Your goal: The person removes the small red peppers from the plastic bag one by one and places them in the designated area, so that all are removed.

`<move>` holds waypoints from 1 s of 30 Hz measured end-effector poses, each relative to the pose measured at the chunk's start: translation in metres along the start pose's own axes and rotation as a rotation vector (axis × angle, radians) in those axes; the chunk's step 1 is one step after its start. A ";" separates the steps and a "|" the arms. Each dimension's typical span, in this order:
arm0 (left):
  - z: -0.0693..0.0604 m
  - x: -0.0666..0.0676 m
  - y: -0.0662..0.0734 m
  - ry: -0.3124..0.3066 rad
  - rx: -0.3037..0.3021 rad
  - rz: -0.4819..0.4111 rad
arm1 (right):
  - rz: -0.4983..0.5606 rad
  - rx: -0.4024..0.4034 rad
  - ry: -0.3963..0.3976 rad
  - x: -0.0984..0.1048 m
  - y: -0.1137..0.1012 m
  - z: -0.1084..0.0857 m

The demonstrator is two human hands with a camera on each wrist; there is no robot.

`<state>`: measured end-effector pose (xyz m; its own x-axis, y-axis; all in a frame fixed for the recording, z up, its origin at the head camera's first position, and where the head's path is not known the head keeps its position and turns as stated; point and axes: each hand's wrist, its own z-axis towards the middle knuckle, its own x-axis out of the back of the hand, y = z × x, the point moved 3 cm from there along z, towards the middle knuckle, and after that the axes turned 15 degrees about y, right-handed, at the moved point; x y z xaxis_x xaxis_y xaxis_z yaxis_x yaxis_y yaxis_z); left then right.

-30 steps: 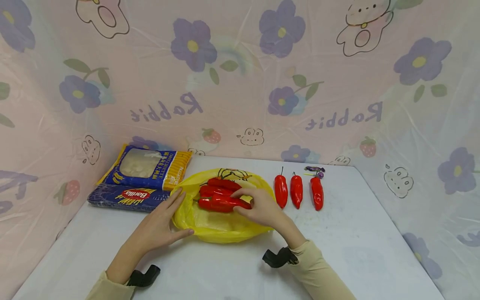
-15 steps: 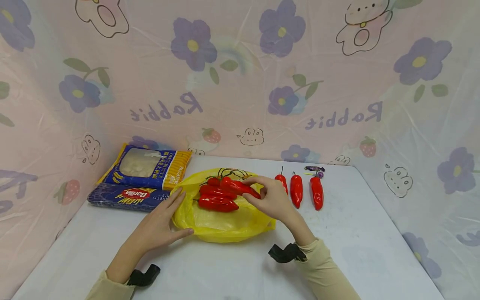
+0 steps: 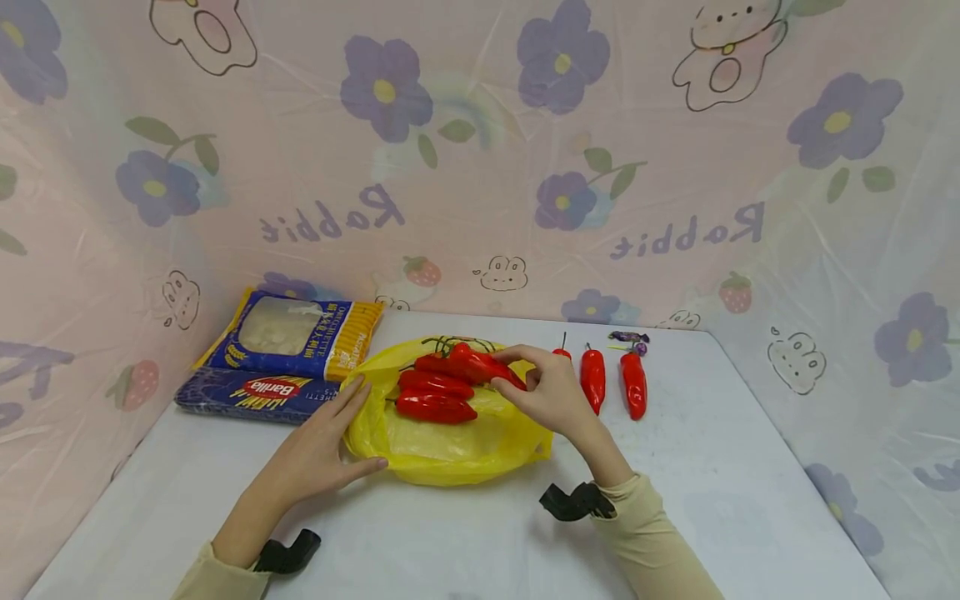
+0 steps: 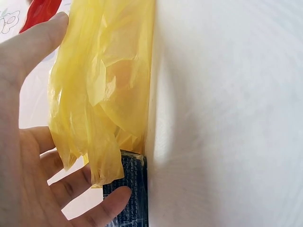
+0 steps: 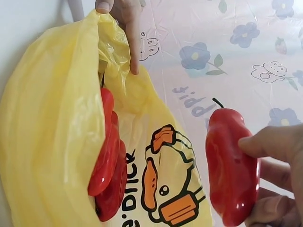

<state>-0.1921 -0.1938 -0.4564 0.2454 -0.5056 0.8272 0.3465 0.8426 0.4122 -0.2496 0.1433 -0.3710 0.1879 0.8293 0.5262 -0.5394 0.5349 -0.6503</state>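
A yellow plastic bag (image 3: 450, 458) lies on the table with its mouth spread, red chili peppers (image 3: 437, 407) inside. My left hand (image 3: 318, 446) rests at the bag's left rim, fingers extended and spread; the left wrist view shows the plastic (image 4: 128, 85) between thumb and fingers. My right hand (image 3: 558, 400) pinches another red chili pepper (image 3: 480, 367) by its lower part, raised over the bag's far right side. In the right wrist view this pepper (image 5: 232, 165) has its dark stem upward, between thumb and fingers. Further red peppers (image 3: 593, 375) lie right of the bag, one mostly hidden by my right hand.
Left of the bag lie a blue spaghetti pack (image 3: 262, 400) and a blue-and-yellow orecchiette pack (image 3: 277, 333). Small purple wrapped candies (image 3: 630, 338) sit behind the right-hand peppers. A patterned curtain (image 3: 480, 167) encloses the white table (image 3: 712, 467) at back and sides.
My right hand lifted a pepper from the front of the group in the bag and moved it back and right. The left hand stayed in place.
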 end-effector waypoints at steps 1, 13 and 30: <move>0.000 0.000 0.000 -0.001 0.001 -0.001 | 0.002 -0.004 0.005 0.001 0.001 0.001; 0.000 0.001 0.001 -0.001 0.001 -0.009 | -0.038 -0.092 0.064 0.018 0.023 0.005; 0.001 0.002 0.002 -0.006 0.009 -0.010 | -0.152 -0.215 0.176 0.069 0.072 -0.002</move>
<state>-0.1913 -0.1927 -0.4535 0.2365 -0.5132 0.8250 0.3413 0.8389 0.4240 -0.2733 0.2396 -0.3826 0.4021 0.7423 0.5360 -0.3115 0.6614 -0.6823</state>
